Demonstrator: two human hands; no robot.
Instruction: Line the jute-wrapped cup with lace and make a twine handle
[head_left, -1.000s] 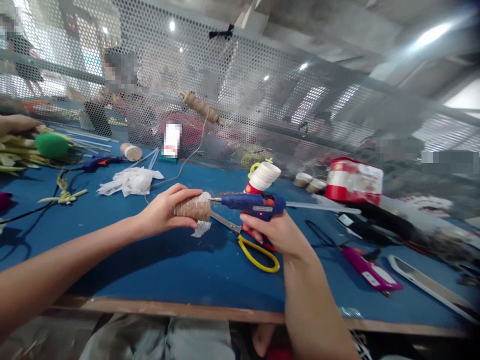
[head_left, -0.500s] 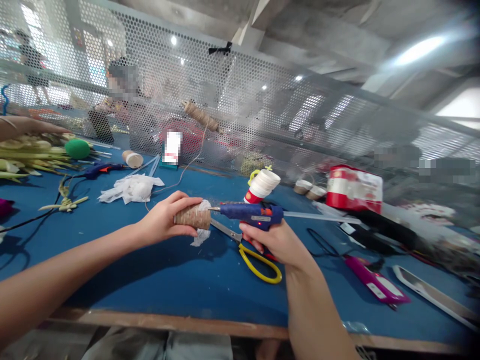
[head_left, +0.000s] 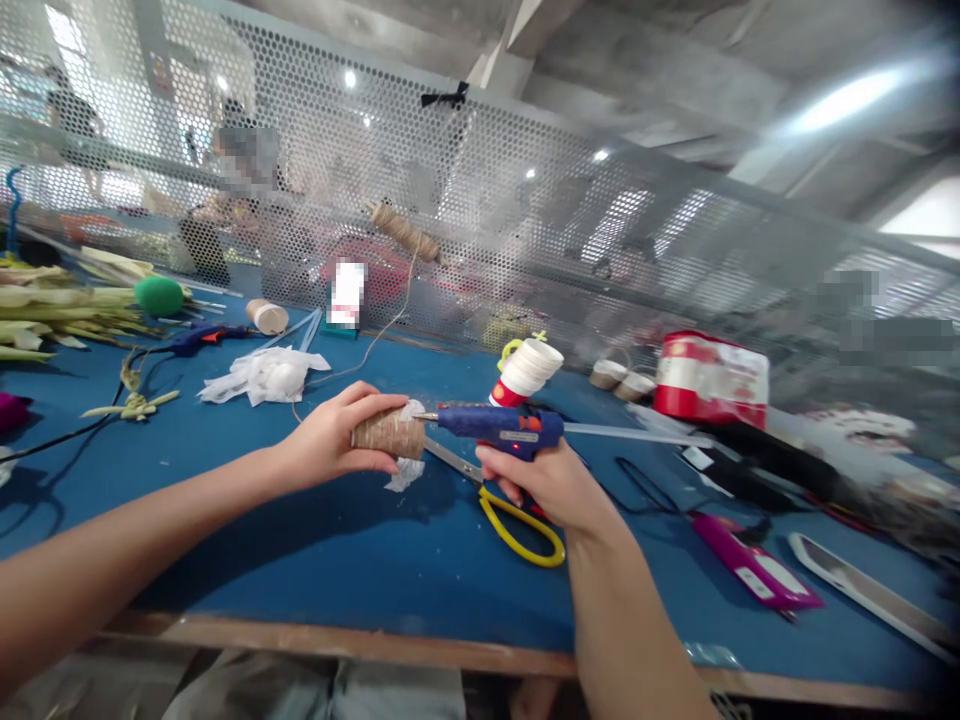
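The left hand [head_left: 328, 440] is pinching the twine-wrapped cup [head_left: 390, 435] between thumb and fingers above the table [head_left: 315, 560]; the right hand [head_left: 546, 482] is clasping the glue gun [head_left: 495, 425], its nozzle pointing at the cup's end, as before. A co-worker's hand, earlier over the husks [head_left: 67, 300], is no longer showing.

Toward the tabletop's [head_left: 337, 570] near right corner, we see a purple device [head_left: 752, 565] beside a white-edged slab [head_left: 862, 592]; a red-and-white package [head_left: 711, 380] sits nearer the far edge, and a green ball [head_left: 159, 296] lies by pale husks [head_left: 64, 300] toward the far left corner.
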